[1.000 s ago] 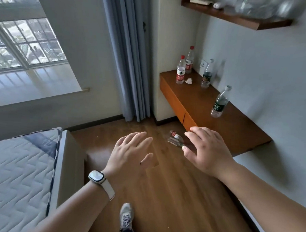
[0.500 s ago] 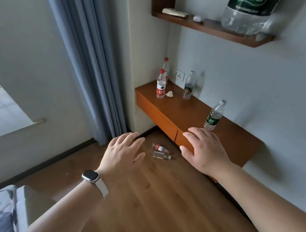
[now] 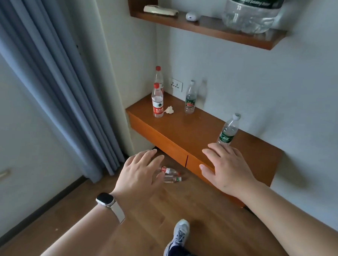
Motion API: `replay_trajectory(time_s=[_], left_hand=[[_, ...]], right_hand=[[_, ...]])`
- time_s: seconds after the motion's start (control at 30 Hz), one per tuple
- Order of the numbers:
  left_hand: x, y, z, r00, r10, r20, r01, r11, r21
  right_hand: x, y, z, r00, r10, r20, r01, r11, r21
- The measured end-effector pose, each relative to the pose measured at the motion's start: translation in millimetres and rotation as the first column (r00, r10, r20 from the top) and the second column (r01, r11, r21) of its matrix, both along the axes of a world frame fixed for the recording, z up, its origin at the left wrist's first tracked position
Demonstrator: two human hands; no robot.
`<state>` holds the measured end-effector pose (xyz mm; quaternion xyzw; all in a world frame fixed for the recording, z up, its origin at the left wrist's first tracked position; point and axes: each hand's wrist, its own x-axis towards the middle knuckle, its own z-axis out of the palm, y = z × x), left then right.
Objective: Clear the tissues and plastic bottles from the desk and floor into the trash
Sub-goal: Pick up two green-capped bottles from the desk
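Observation:
On the wall-mounted wooden desk [image 3: 193, 129] stand a red-label bottle [image 3: 157, 101], a second red-capped bottle [image 3: 159, 76] behind it in the corner, a green-label bottle [image 3: 190, 98] and another green-label bottle [image 3: 228, 131] nearer me. A crumpled white tissue [image 3: 169, 110] lies beside the front red-label bottle. Two small bottles [image 3: 170, 175] lie on the wooden floor below the desk. My left hand [image 3: 140, 171] hovers with fingers spread in front of the floor bottles and holds nothing. My right hand [image 3: 226, 168] is stretched over the desk front, empty, just below the near green-label bottle.
A wall shelf [image 3: 208, 28] above the desk carries a large clear water jug [image 3: 250, 14], a small white object [image 3: 192, 16] and a flat pale item [image 3: 160, 10]. Blue curtains [image 3: 55, 82] hang at left. My shoe [image 3: 178, 238] stands on the floor.
The view has swung right and closer to the desk; the bed and window have left the frame. Both hands stay spread and empty, now nearer the desk and floor bottles.

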<state>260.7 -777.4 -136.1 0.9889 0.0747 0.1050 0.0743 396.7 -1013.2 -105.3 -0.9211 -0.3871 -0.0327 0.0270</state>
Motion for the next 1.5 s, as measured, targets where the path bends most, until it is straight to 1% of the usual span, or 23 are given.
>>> replay_trajectory(time_s=[0.17,0.33,0.47,0.6,0.73,0.83,0.9,0.97,1.07,1.2,1.27,1.37,1.5], left_hand=[[59,21,3,0.997,-0.016,-0.07,0.017,1.0,0.02],[141,44,9,0.99,-0.041,-0.135,0.043,0.999,0.015],[208,45,13,0.99,-0.075,-0.119,0.076,0.997,0.004],[254,42,10,0.988,-0.124,-0.095,0.125,0.992,0.003],[288,40,5,0.983,-0.153,-0.106,0.147,0.987,-0.058],[319,44,1,0.988,-0.126,-0.089,0.11,0.98,-0.163],[336,48,-6,0.99,-0.09,-0.104,0.059,0.962,-0.267],[350,53,-17,0.989,-0.048,-0.138,-0.006,0.929,-0.37],[373,64,-35,0.979,-0.01,-0.202,-0.095,0.861,-0.5],[410,83,-59,0.967,-0.016,-0.254,-0.149,0.773,-0.617],[427,92,-68,0.968,-0.01,-0.25,-0.165,0.724,-0.67],[461,107,-78,0.963,0.001,-0.27,-0.214,0.608,-0.764],[502,121,-91,0.967,-0.05,-0.25,-0.184,0.544,-0.819]], right_hand=[[50,24,-17,0.998,-0.033,-0.056,0.035,0.999,0.035],[117,40,-14,0.992,-0.1,-0.082,0.109,0.988,0.108],[168,44,-12,0.987,-0.132,-0.086,0.142,0.982,0.121],[200,34,-12,0.979,-0.189,-0.073,0.199,0.967,0.16],[213,15,-15,0.945,-0.313,-0.093,0.326,0.92,0.217],[221,3,-28,0.893,-0.421,-0.159,0.45,0.835,0.316],[224,-2,-42,0.836,-0.489,-0.249,0.548,0.744,0.382],[224,-3,-57,0.759,-0.536,-0.37,0.651,0.631,0.422],[224,0,-80,0.65,-0.559,-0.514,0.76,0.491,0.427],[235,9,-107,0.499,-0.563,-0.659,0.867,0.337,0.368],[239,12,-113,0.447,-0.561,-0.697,0.895,0.282,0.347],[248,17,-123,0.367,-0.566,-0.739,0.929,0.187,0.318],[258,22,-131,0.358,-0.564,-0.744,0.931,0.161,0.326]])
